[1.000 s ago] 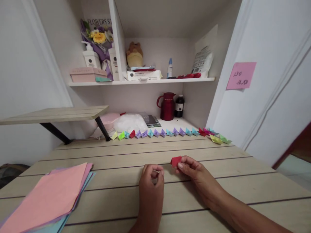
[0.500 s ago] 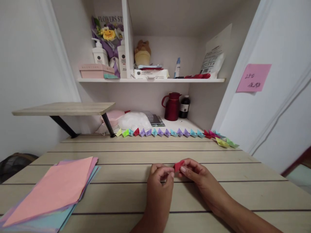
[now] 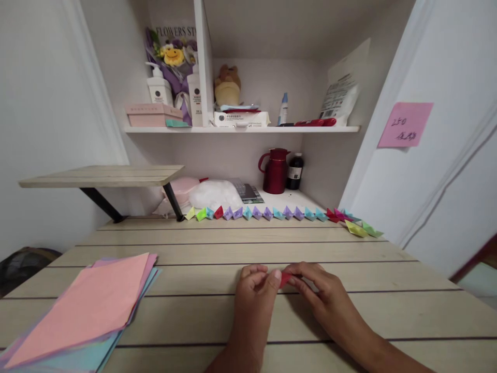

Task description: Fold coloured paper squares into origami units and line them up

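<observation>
A small folded piece of red paper [image 3: 284, 280] is pinched between my two hands, above the middle of the table's near half. My left hand [image 3: 257, 285] has its thumb on the paper's left end, with the fingers curled behind. From the other side, my right hand [image 3: 316, 285] grips the right end between thumb and fingertips. Much of the paper is covered by the fingers, so its exact folded shape is hidden. Beyond the hands, a row of small folded paper boats [image 3: 267, 213] in several colours runs along the table's back edge.
Loose coloured paper sheets [image 3: 89, 305], pink on top, are stacked at the left of the slatted wooden table [image 3: 194, 321]. A raised wooden stand [image 3: 104, 176] is at the back left. Behind the boats are a white plastic bag [image 3: 215, 195], a dark red jug [image 3: 275, 173] and a dark bottle [image 3: 295, 172].
Both hands have dipped slightly and turned. My left thumb has moved up onto the red paper, and less of the paper shows now.
</observation>
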{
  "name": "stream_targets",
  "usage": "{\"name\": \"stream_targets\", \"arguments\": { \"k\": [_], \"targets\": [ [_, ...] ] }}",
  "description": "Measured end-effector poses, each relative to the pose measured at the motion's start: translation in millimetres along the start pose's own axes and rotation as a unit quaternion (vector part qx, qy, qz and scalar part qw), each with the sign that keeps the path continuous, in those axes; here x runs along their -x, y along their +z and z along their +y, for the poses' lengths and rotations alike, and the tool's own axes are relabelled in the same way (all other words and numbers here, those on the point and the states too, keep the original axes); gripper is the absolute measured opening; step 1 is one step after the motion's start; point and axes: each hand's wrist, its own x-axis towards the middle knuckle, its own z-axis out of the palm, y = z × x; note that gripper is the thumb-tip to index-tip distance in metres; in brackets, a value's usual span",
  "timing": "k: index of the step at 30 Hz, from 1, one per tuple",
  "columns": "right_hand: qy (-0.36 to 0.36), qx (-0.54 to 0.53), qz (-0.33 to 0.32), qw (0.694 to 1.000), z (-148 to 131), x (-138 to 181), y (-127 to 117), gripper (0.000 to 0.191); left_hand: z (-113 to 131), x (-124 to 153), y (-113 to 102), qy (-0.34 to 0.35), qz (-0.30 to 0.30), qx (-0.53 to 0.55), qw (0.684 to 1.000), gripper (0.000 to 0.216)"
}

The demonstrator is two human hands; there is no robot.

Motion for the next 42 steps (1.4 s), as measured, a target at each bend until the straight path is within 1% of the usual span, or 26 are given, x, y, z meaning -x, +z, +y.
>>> {"name": "stream_targets", "arguments": {
  "k": [2, 4, 8, 10, 12, 14, 16, 20, 22, 25, 27, 29, 32, 36, 38, 40, 42],
  "targets": [
    [-0.002, -0.001, -0.007, 1.0, -0.4, 0.2, 1.0, 0.017, -4.9, -2.1, 0.1, -0.005, 0.011, 0.009, 1.0, 0.036],
    [0.013, -0.032, -0.015, 0.999, -0.4, -0.3, 1.9, 0.016, -7.5, -3.3, -0.6, -0.009, 0.011, 0.021, 1.0, 0.032],
    [0.021, -0.093, -0.018, 0.995, -1.2, -0.8, 3.3, 0.015, -4.4, -3.6, -4.1, -0.018, -0.014, 0.049, 0.999, 0.028],
    [0.033, -0.124, -0.019, 0.992, -2.1, 0.0, 4.3, 0.019, -1.1, -3.6, -5.8, -0.027, -0.021, 0.059, 0.998, 0.029],
    [0.066, -0.158, -0.023, 0.985, -2.8, 1.1, 5.3, 0.028, 1.1, -4.1, -7.2, -0.038, -0.021, 0.061, 0.997, 0.03],
    [0.095, -0.19, -0.024, 0.977, -3.3, 1.6, 6.0, 0.038, 1.8, -5.1, -8.1, -0.049, -0.023, 0.061, 0.997, 0.031],
    [0.102, -0.233, -0.028, 0.967, -3.6, 1.1, 6.2, 0.04, 1.1, -6.6, -8.6, -0.054, -0.025, 0.069, 0.996, 0.032],
    [0.107, -0.337, -0.055, 0.934, -5.3, -1.4, 6.4, 0.026, -0.9, -9.6, -9.2, -0.062, -0.036, 0.084, 0.994, 0.037],
    [0.121, -0.359, -0.053, 0.924, -7.3, -2.0, 6.8, 0.022, -1.5, -10.9, -9.6, -0.075, -0.045, 0.093, 0.992, 0.04],
    [0.157, -0.4, -0.039, 0.902, -11.3, -1.7, 7.3, 0.022, -0.9, -12.2, -11.5, -0.09, -0.055, 0.11, 0.988, 0.042],
    [0.173, -0.437, -0.037, 0.882, -13.5, -1.0, 7.5, 0.026, 1.3, -12.2, -13.6, -0.082, -0.08, 0.112, 0.987, 0.04],
    [0.176, -0.462, -0.035, 0.868, -14.7, -0.6, 7.6, 0.029, 5.7, -11.2, -15.8, -0.068, -0.113, 0.109, 0.985, 0.038],
    [0.175, -0.477, -0.039, 0.861, -15.5, -0.2, 8.1, 0.03, 14.9, -7.3, -17.7, -0.069, -0.153, 0.119, 0.979, 0.035],
    [0.167, -0.494, -0.072, 0.85, -16.6, 1.7, 10.3, 0.038, 24.3, -1.8, -17.2, -0.079, -0.193, 0.158, 0.965, 0.036],
    [0.177, -0.495, -0.071, 0.848, -16.7, 3.0, 11.6, 0.044, 25.0, -0.7, -16.7, -0.074, -0.187, 0.158, 0.967, 0.039],
    [0.195, -0.491, -0.057, 0.847, -16.7, 3.7, 12.2, 0.05, 23.1, -1.0, -16.4, -0.068, -0.162, 0.144, 0.974, 0.04],
    [0.2, -0.497, -0.05, 0.843, -17.3, 3.7, 11.7, 0.051, 19.8, -2.3, -16.4, -0.057, -0.137, 0.124, 0.981, 0.038]
  ]
}}
